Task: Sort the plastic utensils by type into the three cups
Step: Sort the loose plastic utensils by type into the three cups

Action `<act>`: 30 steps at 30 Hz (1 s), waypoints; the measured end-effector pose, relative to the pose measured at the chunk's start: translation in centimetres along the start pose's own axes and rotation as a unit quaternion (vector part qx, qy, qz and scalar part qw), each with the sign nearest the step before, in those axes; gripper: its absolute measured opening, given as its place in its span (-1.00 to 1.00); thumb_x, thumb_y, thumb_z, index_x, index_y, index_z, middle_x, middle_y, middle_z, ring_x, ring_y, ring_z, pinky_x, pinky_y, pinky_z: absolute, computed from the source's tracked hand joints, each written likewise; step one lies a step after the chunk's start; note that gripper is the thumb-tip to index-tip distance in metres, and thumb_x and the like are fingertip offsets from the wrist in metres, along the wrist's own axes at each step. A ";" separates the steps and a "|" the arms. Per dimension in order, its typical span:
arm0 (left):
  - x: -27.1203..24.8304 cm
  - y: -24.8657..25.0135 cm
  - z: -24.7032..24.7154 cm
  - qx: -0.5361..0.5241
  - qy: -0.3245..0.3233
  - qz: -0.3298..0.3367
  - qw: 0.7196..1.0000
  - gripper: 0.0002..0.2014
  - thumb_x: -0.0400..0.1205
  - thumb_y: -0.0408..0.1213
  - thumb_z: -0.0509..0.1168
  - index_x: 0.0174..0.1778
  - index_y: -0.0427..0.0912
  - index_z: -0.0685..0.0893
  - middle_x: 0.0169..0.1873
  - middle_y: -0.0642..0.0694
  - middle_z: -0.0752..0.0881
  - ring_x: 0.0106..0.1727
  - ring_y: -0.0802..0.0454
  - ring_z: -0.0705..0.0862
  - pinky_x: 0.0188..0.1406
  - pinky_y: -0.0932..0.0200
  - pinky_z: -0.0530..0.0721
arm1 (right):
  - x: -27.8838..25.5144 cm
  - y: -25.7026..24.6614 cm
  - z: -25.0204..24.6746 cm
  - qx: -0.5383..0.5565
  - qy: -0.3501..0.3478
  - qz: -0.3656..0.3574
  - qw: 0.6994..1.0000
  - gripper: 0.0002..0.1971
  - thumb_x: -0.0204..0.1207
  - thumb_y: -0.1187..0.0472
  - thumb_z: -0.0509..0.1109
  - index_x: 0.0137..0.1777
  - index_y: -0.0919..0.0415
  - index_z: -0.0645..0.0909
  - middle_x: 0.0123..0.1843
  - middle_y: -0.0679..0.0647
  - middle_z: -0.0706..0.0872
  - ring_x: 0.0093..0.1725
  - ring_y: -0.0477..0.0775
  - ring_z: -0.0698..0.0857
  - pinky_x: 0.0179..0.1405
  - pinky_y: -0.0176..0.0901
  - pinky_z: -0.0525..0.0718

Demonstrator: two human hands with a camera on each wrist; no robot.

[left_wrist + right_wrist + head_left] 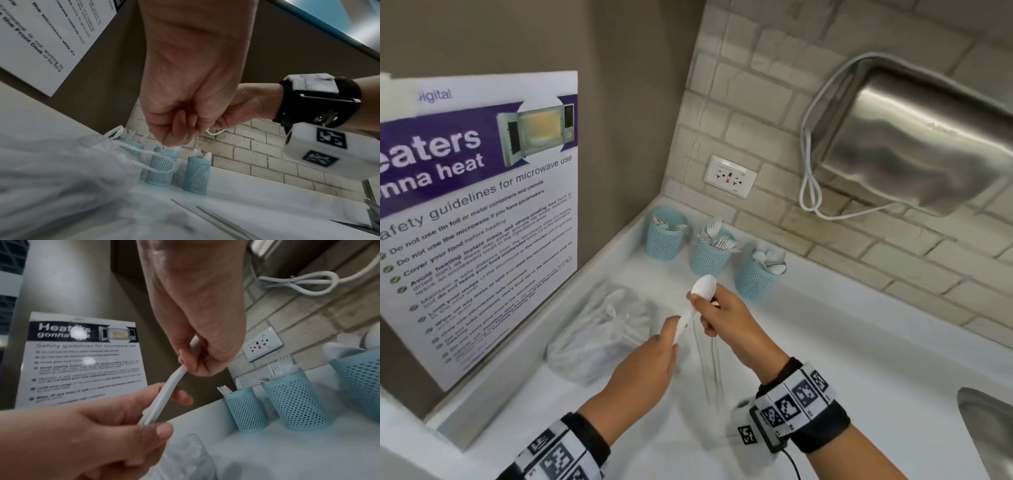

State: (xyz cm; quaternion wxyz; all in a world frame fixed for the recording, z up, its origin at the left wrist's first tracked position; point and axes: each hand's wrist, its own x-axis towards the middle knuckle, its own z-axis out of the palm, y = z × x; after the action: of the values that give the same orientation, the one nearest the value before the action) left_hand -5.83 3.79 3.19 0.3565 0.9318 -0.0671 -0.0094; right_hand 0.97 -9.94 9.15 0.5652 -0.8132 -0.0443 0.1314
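1. White plastic spoon point(697, 301) held above white bench point(859, 342), near three blue mesh cups point(710, 257).
2. Left hand point(650, 363) fingers pinching handle end.
3. Right hand point(726, 317) fingers curled round neck below bowl.

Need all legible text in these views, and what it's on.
All on the white and purple microwave poster:
"igital" (cut off)
"eaters" / "nna heat" (cut off)
"afety guidelines for microwave use"
"Do not use tin foil or metal containers and utensils"
"Cover your food before heating"
Lower bullets: too blurred.
White wall socket label: too small.
Wristband squares: patterns, no words.
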 end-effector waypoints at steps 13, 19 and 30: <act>0.0 -0.7 0.6 -0.043 -0.035 -0.027 0.998 -0.59 0.73 -0.05 0.08 0.49 0.05 0.22 -0.30 0.06 0.55 -0.31 0.16 0.53 -0.19 0.25 0.60 | 4.0 -0.1 -13.4 0.033 0.388 -0.158 0.907 -0.70 0.66 0.43 -0.01 0.23 0.06 0.34 -0.11 0.15 0.68 -0.27 0.11 0.77 -0.12 -0.16 0.77; -0.2 -0.6 0.4 -0.048 -0.045 -0.022 0.998 -0.58 0.73 -0.05 0.08 0.51 0.06 0.22 -0.34 0.08 0.52 -0.36 0.17 0.50 -0.31 0.34 0.51 | 6.8 2.2 -14.9 0.071 0.416 -0.100 0.901 -0.65 0.57 0.51 -0.11 0.13 0.08 0.31 0.01 0.22 0.59 -0.16 0.15 0.75 -0.14 -0.34 0.69; -0.2 -1.2 0.1 -0.068 -0.051 -0.048 0.995 -0.60 0.73 -0.05 0.09 0.49 0.07 0.25 -0.23 -0.07 0.66 -0.35 0.16 0.53 -0.25 0.29 0.57 | 9.0 2.4 -13.7 -0.125 0.367 -0.037 0.921 -0.48 0.53 0.59 0.01 0.46 0.25 0.32 0.43 0.34 0.22 0.15 0.22 0.47 0.18 -0.21 0.42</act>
State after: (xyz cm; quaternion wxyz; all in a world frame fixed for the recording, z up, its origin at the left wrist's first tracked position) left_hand -5.86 4.65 2.35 0.4146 0.9058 -0.0396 -0.0782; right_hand 13.06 -21.25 9.94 0.4401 -0.8662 0.1205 -0.2037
